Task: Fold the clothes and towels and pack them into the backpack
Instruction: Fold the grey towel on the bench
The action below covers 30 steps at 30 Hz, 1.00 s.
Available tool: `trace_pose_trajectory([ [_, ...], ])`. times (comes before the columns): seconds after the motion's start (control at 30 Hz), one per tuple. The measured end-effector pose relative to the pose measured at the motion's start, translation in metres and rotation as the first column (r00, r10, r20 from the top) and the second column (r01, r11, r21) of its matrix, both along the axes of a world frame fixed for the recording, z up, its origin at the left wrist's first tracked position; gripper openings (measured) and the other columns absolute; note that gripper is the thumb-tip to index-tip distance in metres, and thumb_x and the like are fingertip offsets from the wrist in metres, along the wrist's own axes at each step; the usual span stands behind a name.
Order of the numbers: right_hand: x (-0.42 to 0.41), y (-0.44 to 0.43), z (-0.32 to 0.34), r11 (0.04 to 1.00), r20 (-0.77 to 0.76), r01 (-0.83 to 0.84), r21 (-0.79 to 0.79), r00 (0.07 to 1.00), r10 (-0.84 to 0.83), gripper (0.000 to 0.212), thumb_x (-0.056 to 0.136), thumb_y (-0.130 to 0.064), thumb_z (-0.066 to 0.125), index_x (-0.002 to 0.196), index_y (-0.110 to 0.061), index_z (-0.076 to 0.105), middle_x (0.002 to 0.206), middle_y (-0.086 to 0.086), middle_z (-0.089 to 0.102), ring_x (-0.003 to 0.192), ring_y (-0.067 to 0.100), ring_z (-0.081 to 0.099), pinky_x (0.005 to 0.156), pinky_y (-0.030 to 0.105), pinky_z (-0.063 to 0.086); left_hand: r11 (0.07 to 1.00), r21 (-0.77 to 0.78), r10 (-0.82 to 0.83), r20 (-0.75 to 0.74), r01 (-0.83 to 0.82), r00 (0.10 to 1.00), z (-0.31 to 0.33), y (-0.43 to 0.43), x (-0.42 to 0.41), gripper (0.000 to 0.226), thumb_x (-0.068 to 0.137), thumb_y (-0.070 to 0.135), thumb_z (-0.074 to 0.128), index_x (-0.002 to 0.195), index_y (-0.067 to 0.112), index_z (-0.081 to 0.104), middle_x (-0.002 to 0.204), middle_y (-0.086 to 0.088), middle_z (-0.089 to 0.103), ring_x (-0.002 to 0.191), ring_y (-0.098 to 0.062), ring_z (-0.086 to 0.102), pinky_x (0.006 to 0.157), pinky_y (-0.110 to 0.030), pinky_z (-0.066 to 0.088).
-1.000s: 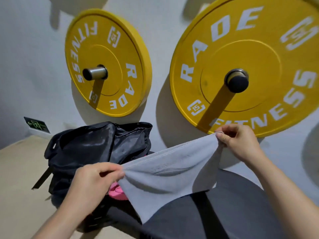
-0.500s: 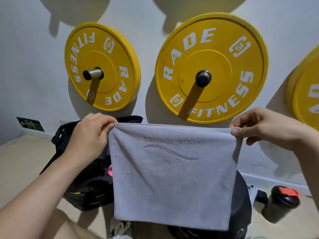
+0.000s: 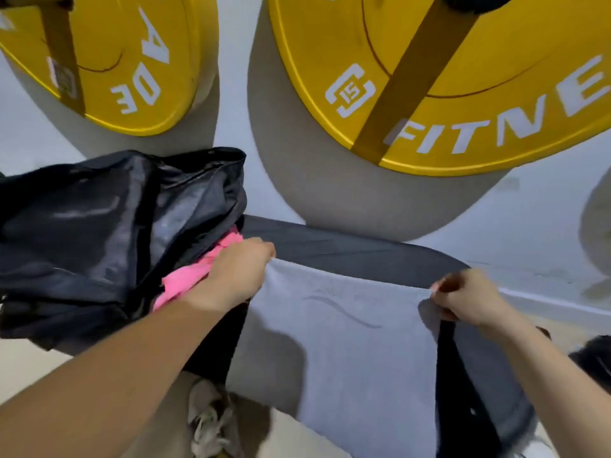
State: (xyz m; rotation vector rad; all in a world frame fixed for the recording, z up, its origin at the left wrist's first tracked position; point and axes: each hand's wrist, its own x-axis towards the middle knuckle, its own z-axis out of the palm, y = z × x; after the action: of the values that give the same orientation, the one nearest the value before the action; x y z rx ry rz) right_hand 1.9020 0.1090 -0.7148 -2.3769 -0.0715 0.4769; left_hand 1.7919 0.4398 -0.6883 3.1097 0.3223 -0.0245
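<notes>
Hanging above the towel (image 3: 357,352), plate (image 3: 489,61) reads "FITNE".

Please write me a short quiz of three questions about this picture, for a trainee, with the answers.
1. True or false: the left hand and the right hand each pinch a top corner of the grey towel.
2. What colour is the cloth at the opening of the black backpack? A green, B pink, C white.
3. Which number is printed on the yellow plate above the towel?
Key: 1 true; 2 B; 3 15.
</notes>
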Motion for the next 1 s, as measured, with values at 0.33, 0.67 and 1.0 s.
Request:
trace_pose_trajectory([
  [0.33,0.06,0.033,-0.058,0.988,0.101,0.157,0.006,0.982,-0.157,0.016,0.085,-0.014,0.062,0.071,-0.02,0.067,0.07,-0.001,0.07,0.076,0.026,0.068,0.078,0.034,0.054,0.979,-0.168,0.122,0.004,-0.119,0.993,-0.08,0.034,0.097,0.023,0.082,0.002,0.045,0.097,0.014,0.058,0.097,-0.008,0.056,0.089,-0.034,0.055,0.077,-0.04,0.045],
  [0.67,0.077,0.04,-0.056,0.987,0.114,0.157,0.044,0.98,-0.161,0.015,0.087,-0.021,0.068,0.073,-0.017,0.069,0.076,0.001,0.07,0.083,0.022,0.062,0.071,0.028,0.04,0.648,-0.708,0.431,0.037,-0.281,0.902,-0.094,0.037,0.11,0.013,0.074,0.028,0.067,0.086,0.027,0.069,0.072,0.011,0.063,0.077,-0.009,0.057,0.068,-0.022,0.041],
  [1.0,0.094,0.053,-0.055,0.974,0.184,0.224,0.029,0.957,-0.225,0.011,0.088,-0.016,0.066,0.077,-0.019,0.069,0.08,0.004,0.068,0.09,0.027,0.063,0.071,0.027,0.039,0.387,-0.898,0.595,0.069,-0.21,0.801,-0.102,0.04,0.123,0.023,0.086,0.011,0.065,0.109,0.01,0.068,0.084,0.0,0.067,0.08,-0.014,0.061,0.079,-0.023,0.048],
])
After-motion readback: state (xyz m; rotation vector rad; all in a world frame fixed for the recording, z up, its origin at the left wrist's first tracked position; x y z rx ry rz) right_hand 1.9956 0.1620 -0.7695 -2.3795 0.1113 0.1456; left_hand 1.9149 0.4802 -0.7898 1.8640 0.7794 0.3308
